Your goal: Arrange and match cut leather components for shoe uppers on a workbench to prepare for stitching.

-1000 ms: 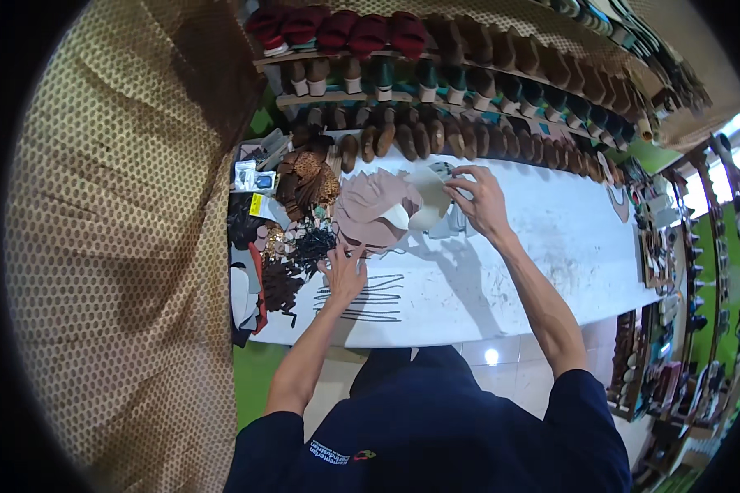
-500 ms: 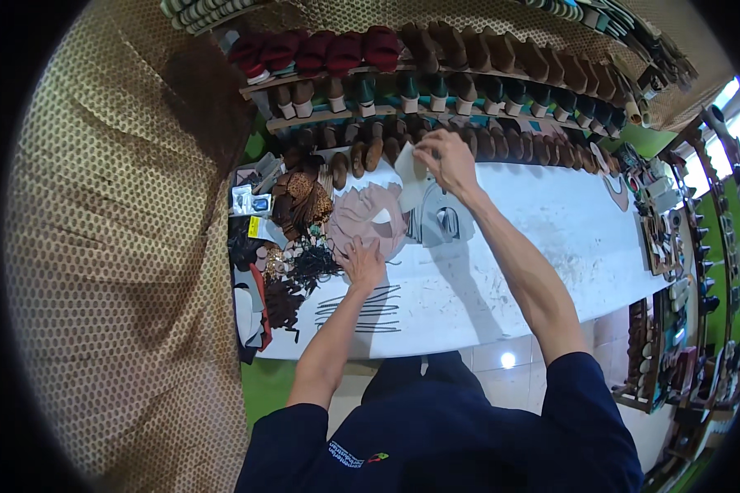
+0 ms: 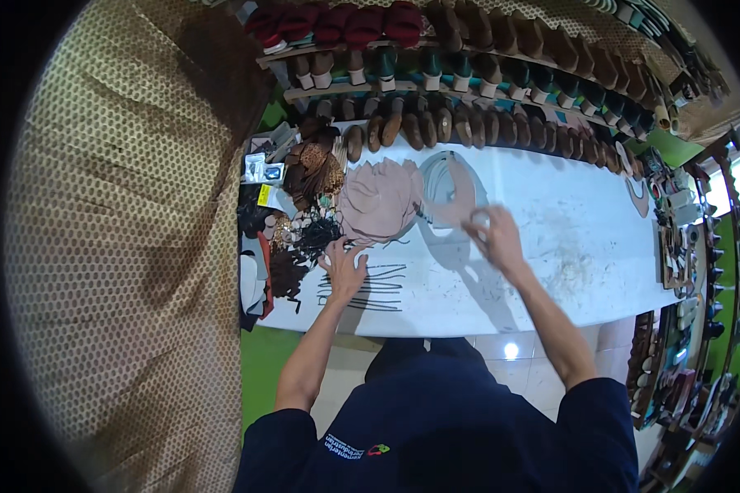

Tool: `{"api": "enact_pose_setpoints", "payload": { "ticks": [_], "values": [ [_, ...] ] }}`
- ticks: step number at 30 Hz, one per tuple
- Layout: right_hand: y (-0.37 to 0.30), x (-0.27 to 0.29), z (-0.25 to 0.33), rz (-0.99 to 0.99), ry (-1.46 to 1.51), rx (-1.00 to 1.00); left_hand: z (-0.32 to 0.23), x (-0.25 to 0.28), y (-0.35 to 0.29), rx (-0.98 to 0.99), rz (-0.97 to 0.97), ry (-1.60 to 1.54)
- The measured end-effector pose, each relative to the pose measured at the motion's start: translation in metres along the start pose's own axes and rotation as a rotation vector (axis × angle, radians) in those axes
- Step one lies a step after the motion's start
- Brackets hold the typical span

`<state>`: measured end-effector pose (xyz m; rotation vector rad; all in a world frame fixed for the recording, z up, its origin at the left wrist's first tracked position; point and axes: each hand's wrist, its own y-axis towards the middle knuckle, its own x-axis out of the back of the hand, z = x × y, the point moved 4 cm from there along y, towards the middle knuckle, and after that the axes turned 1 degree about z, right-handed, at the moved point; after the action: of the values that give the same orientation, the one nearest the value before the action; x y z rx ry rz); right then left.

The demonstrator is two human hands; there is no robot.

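Note:
My right hand [image 3: 495, 238] pinches a thin, curved pinkish piece [image 3: 464, 191] by its near end. That piece is smeared by motion and hangs above a pile of pale grey curved pieces [image 3: 441, 174]. Left of it lies a rumpled heap of pink, leather-like pieces [image 3: 378, 201]. Just in front of this heap, my left hand [image 3: 344, 267] has its fingers spread, nothing visibly held. It hovers over or rests at the left ends of a row of thin dark strips [image 3: 376, 287]; contact cannot be told. A bundle of black cords [image 3: 317, 238] sits beside its fingertips.
Brown and leopard-patterned material [image 3: 314, 168], small packets [image 3: 263, 168] and dark brown strips [image 3: 288, 275] crowd the left of the white table [image 3: 567, 238]. Shoe lasts [image 3: 501, 127] line its back edge, with shoes [image 3: 386, 70] on shelves above. A patterned curtain [image 3: 131, 246] hangs at left.
My right hand has come nearer and to the right from the back; a curved pinkish piece is now in it instead of a pale sheet. My left hand has left the pink heap.

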<state>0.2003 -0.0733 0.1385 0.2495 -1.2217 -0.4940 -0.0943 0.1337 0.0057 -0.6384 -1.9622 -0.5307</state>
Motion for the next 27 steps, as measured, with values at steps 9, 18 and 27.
{"api": "enact_pose_setpoints", "payload": {
  "ticks": [9, 18, 27],
  "values": [
    [-0.208, -0.065, 0.058, 0.198, -0.013, -0.248, 0.074, 0.015, -0.044, 0.035, -0.049, 0.202],
    [-0.168, -0.084, 0.070, 0.078, 0.054, -0.457, 0.110, 0.033, -0.051, 0.069, -0.004, 0.234],
    [-0.044, -0.179, 0.081, 0.108, 0.051, -0.317, 0.110, 0.059, -0.059, 0.156, -0.065, 0.153]
  ]
}}
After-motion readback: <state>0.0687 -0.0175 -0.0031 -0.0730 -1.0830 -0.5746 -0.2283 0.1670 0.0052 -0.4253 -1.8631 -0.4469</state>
